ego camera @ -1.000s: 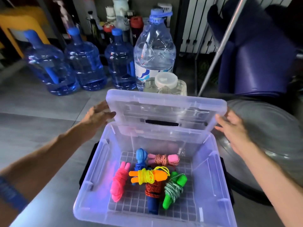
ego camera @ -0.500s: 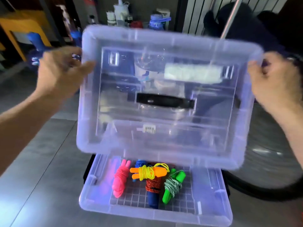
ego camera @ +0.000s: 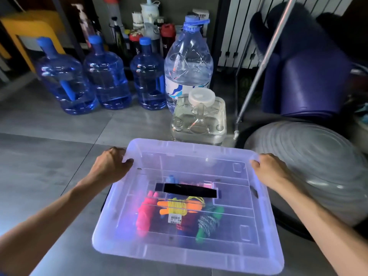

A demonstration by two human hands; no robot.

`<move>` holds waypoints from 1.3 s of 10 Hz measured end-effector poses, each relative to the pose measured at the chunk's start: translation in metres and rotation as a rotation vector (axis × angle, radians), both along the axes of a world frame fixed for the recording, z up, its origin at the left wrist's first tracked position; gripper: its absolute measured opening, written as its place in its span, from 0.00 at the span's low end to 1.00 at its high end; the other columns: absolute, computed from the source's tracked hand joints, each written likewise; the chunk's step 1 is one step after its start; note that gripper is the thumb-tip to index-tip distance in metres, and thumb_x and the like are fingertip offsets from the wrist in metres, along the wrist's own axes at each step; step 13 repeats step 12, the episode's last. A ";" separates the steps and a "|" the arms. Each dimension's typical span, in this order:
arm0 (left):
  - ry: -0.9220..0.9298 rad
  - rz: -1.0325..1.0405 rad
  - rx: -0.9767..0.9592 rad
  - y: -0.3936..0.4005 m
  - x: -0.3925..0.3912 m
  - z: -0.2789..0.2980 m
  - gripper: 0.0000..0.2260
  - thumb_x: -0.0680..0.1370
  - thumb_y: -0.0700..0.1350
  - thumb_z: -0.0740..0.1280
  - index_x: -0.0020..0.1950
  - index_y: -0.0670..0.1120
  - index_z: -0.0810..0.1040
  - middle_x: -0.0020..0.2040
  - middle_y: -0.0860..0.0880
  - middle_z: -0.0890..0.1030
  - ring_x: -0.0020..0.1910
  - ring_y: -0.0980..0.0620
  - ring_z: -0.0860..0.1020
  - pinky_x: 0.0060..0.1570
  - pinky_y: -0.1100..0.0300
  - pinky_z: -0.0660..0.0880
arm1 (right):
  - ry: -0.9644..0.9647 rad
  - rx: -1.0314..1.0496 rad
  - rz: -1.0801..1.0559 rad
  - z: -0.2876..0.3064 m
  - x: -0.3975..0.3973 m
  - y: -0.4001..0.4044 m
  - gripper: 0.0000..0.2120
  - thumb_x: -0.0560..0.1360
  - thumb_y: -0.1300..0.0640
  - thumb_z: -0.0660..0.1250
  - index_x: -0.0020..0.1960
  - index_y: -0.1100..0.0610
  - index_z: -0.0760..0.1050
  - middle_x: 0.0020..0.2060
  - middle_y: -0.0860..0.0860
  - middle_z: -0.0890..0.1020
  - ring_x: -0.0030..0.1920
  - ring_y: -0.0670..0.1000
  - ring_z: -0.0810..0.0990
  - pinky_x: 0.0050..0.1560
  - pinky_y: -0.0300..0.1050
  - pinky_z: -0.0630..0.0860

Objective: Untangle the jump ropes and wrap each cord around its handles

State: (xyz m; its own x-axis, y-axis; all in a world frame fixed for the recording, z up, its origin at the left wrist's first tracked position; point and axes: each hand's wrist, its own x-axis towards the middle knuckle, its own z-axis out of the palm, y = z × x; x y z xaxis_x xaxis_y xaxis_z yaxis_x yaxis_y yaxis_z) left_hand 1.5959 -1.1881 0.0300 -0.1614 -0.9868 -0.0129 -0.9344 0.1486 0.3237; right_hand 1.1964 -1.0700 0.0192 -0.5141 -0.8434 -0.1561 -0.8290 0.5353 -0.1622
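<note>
My left hand (ego camera: 111, 168) curls its fingers over the far left corner of the clear plastic lid with a black handle (ego camera: 187, 251), and my right hand (ego camera: 268, 172) grips the far right corner the same way. The lid lies across the clear plastic storage box on the grey tiled floor (ego camera: 49, 176). Through it I see the wrapped jump ropes inside: a pink bundle (ego camera: 144, 216), an orange-handled one with yellow cord (ego camera: 177, 208), and a green-handled one (ego camera: 207, 224).
</note>
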 end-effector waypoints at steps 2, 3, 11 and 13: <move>0.192 0.031 0.113 -0.002 0.004 -0.006 0.13 0.71 0.55 0.68 0.34 0.47 0.74 0.30 0.47 0.74 0.32 0.43 0.72 0.30 0.60 0.64 | -0.131 -0.094 -0.037 0.002 0.008 0.009 0.20 0.79 0.45 0.58 0.34 0.56 0.61 0.34 0.52 0.70 0.38 0.58 0.71 0.38 0.48 0.67; 0.374 0.153 0.229 0.007 0.009 -0.002 0.19 0.67 0.56 0.73 0.53 0.47 0.80 0.46 0.46 0.80 0.44 0.44 0.78 0.41 0.58 0.70 | -0.305 -0.100 -0.112 0.010 0.008 0.023 0.25 0.75 0.34 0.58 0.49 0.57 0.73 0.48 0.53 0.79 0.53 0.60 0.77 0.47 0.50 0.72; 0.024 0.064 0.145 0.043 0.025 0.009 0.17 0.58 0.56 0.62 0.28 0.41 0.71 0.22 0.49 0.71 0.25 0.46 0.70 0.27 0.60 0.61 | -0.201 -0.106 -0.154 0.039 0.045 0.077 0.21 0.70 0.52 0.73 0.31 0.49 0.61 0.23 0.50 0.71 0.26 0.52 0.70 0.27 0.43 0.62; 0.005 0.065 0.248 0.039 0.031 0.012 0.20 0.58 0.61 0.66 0.35 0.45 0.78 0.30 0.51 0.78 0.32 0.48 0.76 0.31 0.58 0.69 | -0.117 -0.003 -0.108 0.042 0.041 0.082 0.20 0.72 0.41 0.70 0.33 0.49 0.63 0.26 0.49 0.72 0.27 0.52 0.73 0.29 0.42 0.66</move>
